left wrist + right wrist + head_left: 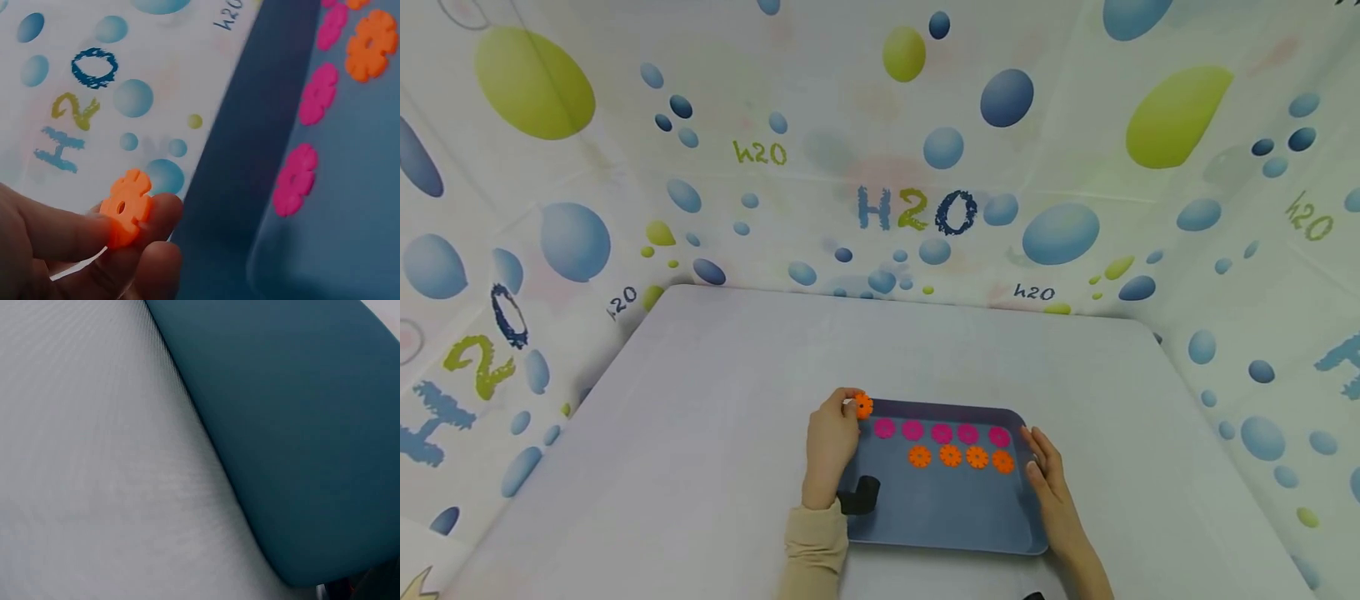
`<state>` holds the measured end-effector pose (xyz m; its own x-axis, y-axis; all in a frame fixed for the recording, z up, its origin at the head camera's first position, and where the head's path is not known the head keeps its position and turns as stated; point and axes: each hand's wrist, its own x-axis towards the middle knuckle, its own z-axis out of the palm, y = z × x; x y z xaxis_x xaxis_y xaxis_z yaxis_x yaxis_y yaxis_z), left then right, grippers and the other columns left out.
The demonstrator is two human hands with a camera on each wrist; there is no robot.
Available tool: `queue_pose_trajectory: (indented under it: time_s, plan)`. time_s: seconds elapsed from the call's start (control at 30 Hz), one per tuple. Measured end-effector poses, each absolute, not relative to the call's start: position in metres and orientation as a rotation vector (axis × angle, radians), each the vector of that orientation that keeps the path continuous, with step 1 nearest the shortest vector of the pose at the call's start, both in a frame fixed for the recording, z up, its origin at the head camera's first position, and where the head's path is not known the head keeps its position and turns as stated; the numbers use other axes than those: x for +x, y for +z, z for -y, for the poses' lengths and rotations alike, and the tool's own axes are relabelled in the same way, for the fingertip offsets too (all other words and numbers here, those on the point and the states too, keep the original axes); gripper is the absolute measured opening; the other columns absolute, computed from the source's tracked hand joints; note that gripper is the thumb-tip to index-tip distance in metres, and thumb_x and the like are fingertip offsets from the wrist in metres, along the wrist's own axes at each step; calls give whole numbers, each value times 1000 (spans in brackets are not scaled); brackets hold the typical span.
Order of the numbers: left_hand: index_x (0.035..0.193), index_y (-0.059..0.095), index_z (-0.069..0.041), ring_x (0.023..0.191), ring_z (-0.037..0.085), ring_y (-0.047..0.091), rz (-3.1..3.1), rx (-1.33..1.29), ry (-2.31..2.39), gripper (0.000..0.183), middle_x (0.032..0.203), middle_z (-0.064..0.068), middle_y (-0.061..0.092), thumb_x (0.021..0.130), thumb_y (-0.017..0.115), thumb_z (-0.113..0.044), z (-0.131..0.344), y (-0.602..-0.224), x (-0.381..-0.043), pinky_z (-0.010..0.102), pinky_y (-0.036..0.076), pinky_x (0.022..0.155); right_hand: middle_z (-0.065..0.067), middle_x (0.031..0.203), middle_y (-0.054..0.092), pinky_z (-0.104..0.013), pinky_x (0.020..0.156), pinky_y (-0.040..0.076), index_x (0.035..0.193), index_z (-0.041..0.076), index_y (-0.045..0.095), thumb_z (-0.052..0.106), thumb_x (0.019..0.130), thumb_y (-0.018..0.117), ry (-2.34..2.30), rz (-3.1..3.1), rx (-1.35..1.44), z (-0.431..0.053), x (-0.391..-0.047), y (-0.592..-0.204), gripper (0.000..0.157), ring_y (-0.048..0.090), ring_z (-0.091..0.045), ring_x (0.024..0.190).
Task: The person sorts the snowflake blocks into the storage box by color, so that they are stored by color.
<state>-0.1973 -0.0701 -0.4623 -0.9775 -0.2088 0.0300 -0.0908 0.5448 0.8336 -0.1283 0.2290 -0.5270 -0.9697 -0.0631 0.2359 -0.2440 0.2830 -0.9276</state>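
Note:
My left hand (pixel 832 442) pinches an orange flower-shaped disc (pixel 130 209) with a small centre hole between thumb and fingers, above the far left corner of the blue-grey tray (pixel 955 517). Inside the tray, a row of several pink discs (pixel 942 433) lies along the far side. A row of several orange discs (pixel 951 456) lies in front of it, toward the right. My right hand (pixel 1057 492) rests on the tray's right edge with fingers loosely extended. The right wrist view shows the tray's outer side (pixel 294 444) but not the hand.
The tray stands on a white-covered table (pixel 700 433). A curtain (pixel 820 167) printed with blue and green drops surrounds the table at the back and sides. A black wrist camera (pixel 867 495) on the left wrist overhangs the tray's left side.

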Motion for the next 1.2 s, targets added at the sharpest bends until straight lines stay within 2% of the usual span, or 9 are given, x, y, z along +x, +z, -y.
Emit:
queue_pose_trajectory:
  time_s: [0.1,0.17,0.27,0.43,0.5,0.63,0.83,0.97,1.2]
  plan:
    - [111,70,-8,45,12,34,2692,235,-1322,24,63,7,57,97,50,-10,64,-463,-196,24,27,44,-16,156,27,1,96,23,151,-2,12,9,105,28,1776,2394,288,-229,-128,-527,50,21,23,132]
    - [109,71,-9,45,13,34,2702,216,-1282,23,66,7,61,96,51,-10,62,-462,-195,24,27,44,-24,155,24,1,96,22,151,-2,11,9,105,28,1774,2396,289,-229,-128,-527,50,20,23,132]
    - [103,73,-9,46,13,40,2705,167,-1182,19,74,9,68,93,56,-9,58,-463,-195,25,32,43,-27,155,22,1,96,22,151,-2,11,9,105,28,1771,2400,287,-230,-128,-526,50,21,23,132]
    - [97,74,-11,60,23,62,2778,95,-1038,12,86,10,74,91,64,-13,52,-464,-195,35,47,53,-22,156,25,1,96,23,152,-1,12,9,105,28,1769,2399,287,-231,-128,-527,50,21,22,132]
    - [95,74,-11,65,27,65,2793,51,-984,11,87,10,75,88,66,-14,49,-465,-195,38,50,57,-22,156,25,1,96,23,152,-1,12,9,105,28,1767,2398,291,-231,-128,-527,50,21,22,132]
    - [98,74,-11,65,27,64,2837,-6,-928,15,80,8,73,84,70,-15,45,-463,-195,37,49,59,-30,154,21,1,96,23,152,-1,11,9,105,28,1764,2402,289,-232,-128,-526,50,20,23,132]
    - [99,74,-11,53,15,50,2926,-39,-912,22,66,2,67,77,77,-14,41,-463,-194,28,41,51,-31,153,22,1,96,23,151,-3,12,9,105,28,1765,2399,273,-232,-128,-525,50,22,23,131]
    - [98,74,-12,55,14,53,2937,-73,-842,26,63,-1,66,73,81,-15,40,-466,-195,29,43,54,-31,154,21,2,96,22,151,-3,11,9,105,28,1774,2408,267,-231,-128,-524,50,21,24,129]
    - [94,75,-11,55,20,58,2890,-68,-744,27,60,1,67,68,82,-10,38,-469,-195,32,43,55,-27,156,21,2,96,22,152,-1,11,10,105,28,1786,2428,249,-230,-127,-523,51,19,23,130]
